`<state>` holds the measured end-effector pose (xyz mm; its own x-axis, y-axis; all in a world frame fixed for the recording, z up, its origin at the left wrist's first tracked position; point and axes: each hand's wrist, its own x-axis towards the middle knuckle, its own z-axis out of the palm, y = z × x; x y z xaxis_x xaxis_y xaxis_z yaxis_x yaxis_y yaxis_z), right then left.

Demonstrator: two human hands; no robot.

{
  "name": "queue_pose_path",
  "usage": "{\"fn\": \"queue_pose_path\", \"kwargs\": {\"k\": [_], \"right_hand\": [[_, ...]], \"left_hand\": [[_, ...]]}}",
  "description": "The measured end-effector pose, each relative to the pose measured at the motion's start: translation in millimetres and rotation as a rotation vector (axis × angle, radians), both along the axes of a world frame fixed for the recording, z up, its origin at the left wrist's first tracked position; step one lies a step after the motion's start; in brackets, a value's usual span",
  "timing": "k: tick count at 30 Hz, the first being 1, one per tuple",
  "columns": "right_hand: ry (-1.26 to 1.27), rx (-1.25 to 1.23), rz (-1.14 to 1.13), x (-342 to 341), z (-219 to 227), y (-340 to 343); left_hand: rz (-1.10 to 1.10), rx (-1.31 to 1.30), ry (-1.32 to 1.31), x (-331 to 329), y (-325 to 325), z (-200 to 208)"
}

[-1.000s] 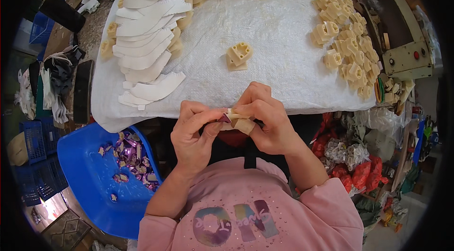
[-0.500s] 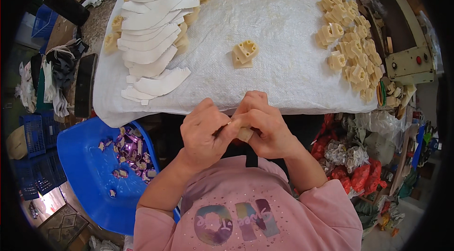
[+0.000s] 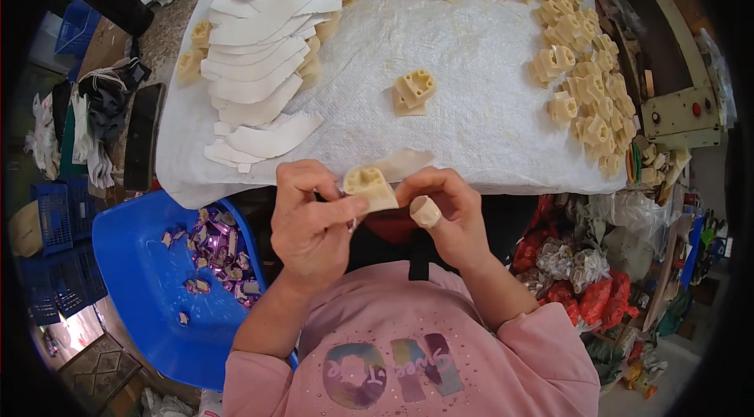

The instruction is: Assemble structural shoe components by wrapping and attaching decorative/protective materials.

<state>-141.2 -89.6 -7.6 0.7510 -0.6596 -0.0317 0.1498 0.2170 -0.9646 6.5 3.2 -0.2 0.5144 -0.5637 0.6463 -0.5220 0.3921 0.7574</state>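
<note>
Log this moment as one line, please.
left hand: holds cream part | right hand: beside it, contact unclear | blue tub: holds purple pieces

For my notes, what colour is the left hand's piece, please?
The piece is cream, clearest in the head view.

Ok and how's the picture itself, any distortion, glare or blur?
Head view throughout: corners go black and the machine frame at right looks bowed; a bright patch at lower left is washed out; the pale strip behind the beige piece in the left hand looks smeared.
</note>
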Motion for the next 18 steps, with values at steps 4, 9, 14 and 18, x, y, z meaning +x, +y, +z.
{"fn": "queue_pose_path", "kwargs": {"k": [4,9,14,18], "right_hand": [[-0.193,0.199,-0.142,8,8,13],[-0.181,0.239,-0.093,-9,8,8],[-0.045,0.295,-0.105,-5,18,9],[0.157,0.038,-0.086,-1,21,6]], "left_hand": [[-0.160,-0.025,0.037,-14,-4,0],[-0.147,0.062,-0.167,-14,-6,-7],[-0.013,0.167,-0.517,-19,-13,0],[0.049,0.237,-0.565,-19,-15,-2]]}}
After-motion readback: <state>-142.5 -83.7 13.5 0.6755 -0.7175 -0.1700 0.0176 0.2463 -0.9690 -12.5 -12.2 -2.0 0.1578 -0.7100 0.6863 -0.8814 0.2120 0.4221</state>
